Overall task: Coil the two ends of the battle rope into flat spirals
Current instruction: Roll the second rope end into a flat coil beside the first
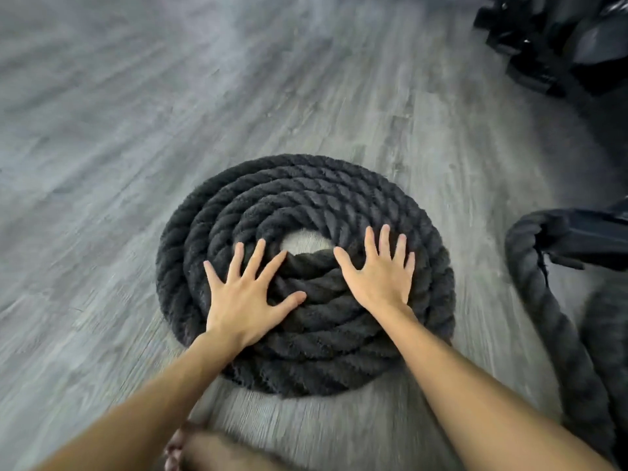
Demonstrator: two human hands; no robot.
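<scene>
Pressing the fuzzy black rope spiral [306, 212] (round, flat): left hand [244, 300], right hand [380, 277], grip wide

Head camera looks steeply down (close) at floor [136, 130].

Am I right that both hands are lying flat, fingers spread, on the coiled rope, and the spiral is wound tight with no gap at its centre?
Not quite. The head view shows the left hand and right hand flat, fingers spread, on the coiled rope, but the spiral has a gap at its centre, where bare floor shows.
</scene>
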